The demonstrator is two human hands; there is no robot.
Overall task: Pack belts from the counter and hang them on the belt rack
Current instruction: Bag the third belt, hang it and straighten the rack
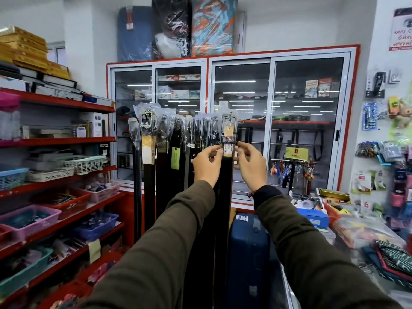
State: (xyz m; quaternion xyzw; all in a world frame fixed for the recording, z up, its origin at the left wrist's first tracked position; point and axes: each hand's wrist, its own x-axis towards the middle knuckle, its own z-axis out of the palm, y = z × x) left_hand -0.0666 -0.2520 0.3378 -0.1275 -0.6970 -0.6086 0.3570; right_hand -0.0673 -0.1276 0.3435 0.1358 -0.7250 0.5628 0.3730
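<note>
Fingers [215, 150] of the left hand [206, 165] pinched the left edge of a long black leather belt in a clear plastic sleeve [227, 175], just below its metal buckle; those of the right hand [250, 166] closed on its right edge. That belt hung rightmost in a crowded row of dark, plastic-wrapped belts on the belt rack [169, 139], too overlapped to count. Left stood red metal shelves [66, 141] with plastic baskets; right, past a blue hard suitcase [248, 253], a cluttered glass desk [361, 237] narrowed the room.
</note>
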